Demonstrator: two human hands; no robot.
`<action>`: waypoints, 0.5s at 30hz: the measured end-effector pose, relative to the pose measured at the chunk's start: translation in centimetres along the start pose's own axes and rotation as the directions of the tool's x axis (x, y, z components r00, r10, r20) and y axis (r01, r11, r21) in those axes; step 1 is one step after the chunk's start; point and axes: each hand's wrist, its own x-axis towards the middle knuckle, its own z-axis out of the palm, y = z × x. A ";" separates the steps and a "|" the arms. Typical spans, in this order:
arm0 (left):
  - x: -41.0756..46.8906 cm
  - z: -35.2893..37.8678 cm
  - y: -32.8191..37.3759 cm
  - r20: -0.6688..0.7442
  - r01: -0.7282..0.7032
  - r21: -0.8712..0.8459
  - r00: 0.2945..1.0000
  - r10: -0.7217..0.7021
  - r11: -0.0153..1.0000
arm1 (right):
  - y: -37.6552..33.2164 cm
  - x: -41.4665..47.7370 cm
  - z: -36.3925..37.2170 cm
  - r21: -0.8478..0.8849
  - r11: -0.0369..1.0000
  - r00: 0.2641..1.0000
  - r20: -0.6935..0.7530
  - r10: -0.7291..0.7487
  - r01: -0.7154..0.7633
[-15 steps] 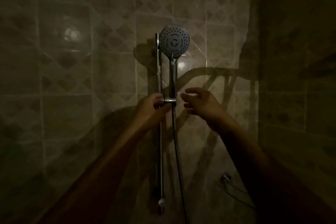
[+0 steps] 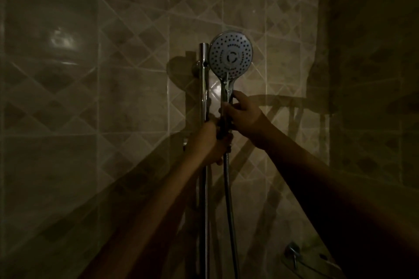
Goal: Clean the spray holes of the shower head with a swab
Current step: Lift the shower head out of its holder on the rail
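A dim, tiled shower wall [image 2: 68, 120] fills the left of the view, patterned in diamonds and catching one pale glare. Moving right, a chrome rail [image 2: 203, 88] runs upright on the wall. The left hand [image 2: 212, 140] is closed around the bracket where rail and handle meet, fingers wrapped and mostly in shadow. Just right of the rail, the shower head [image 2: 230, 54] sits upright in that bracket, its round face of spray holes turned toward the camera. The right hand [image 2: 243, 116] is curled on the handle just below the head, thumb and fingers pinching the chrome stem. A metal hose [image 2: 229, 199] hangs down from the handle. At lower right, a small chrome fitting [image 2: 293, 252] shows faintly; what it belongs to is too dark to tell.

The head looks light and rigid, but polished chrome is likely slippery, so the narrow handle is the sound place to hold; the hose will probably drag against a lift. No swab and no container can be seen.
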 end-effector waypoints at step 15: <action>2.0 0.4 5.1 -0.140 -0.224 0.003 0.965 0.223 0.975 | -6.2 0.5 -4.3 0.001 0.998 0.994 -0.092 -0.060 0.060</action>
